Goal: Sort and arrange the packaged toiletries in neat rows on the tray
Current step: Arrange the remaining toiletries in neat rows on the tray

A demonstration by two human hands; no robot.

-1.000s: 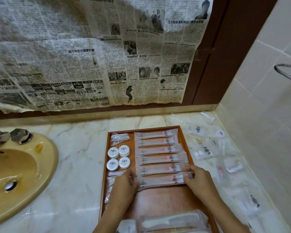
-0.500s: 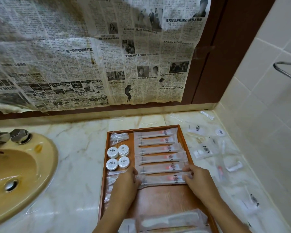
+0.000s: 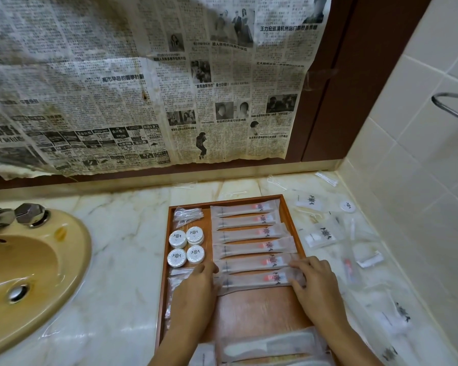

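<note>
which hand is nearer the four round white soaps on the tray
Left. The left hand lies just below the round white soaps at the tray's left side; the right hand is across the tray, at the right ends of the long packets.

We saw six long frosted sachets (image 3: 249, 243) lying in a row on the wooden tray (image 3: 292, 220), four round white tins (image 3: 186, 245) beside them.

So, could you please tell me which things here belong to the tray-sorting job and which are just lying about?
Part of the job:
- wooden tray
- six long sachets in a row
- four round white tubs
- loose packets on the counter right of the tray
- left hand and right hand, at the nearest sachet's ends

Just lying about:
- sink
- tap
- newspaper
- towel rail
</note>
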